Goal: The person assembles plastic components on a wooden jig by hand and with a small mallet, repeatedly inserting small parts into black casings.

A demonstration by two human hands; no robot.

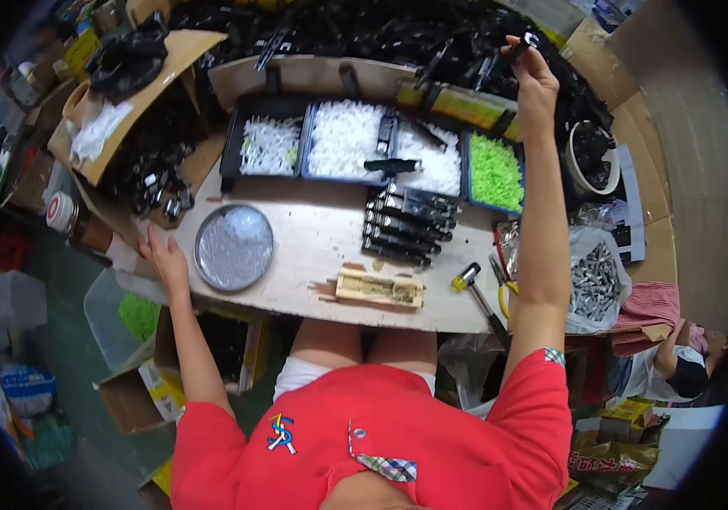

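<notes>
My right hand [537, 78] is stretched out to the far right of the table, its fingers pinched round a small black part [520, 48] in front of a heap of black parts [313, 32]. My left hand [165, 259] rests at the table's left edge with fingers apart, holding nothing. Just beside it lies a round grey dish [230, 270] with a pale clear lump in it. In mid-table a stack of black plastic parts [406, 225] lies in front of the bins, and a wooden fixture block [379, 289] sits near the front edge.
Bins of white pieces [343, 136] and green pieces [495, 172] line the back. A hammer [476, 293] and yellow-handled pliers [504, 293] lie at right. Farther right are a bag of grey metal parts [595, 280] and a white bucket [575, 161]. Another person [678, 361] is at far right.
</notes>
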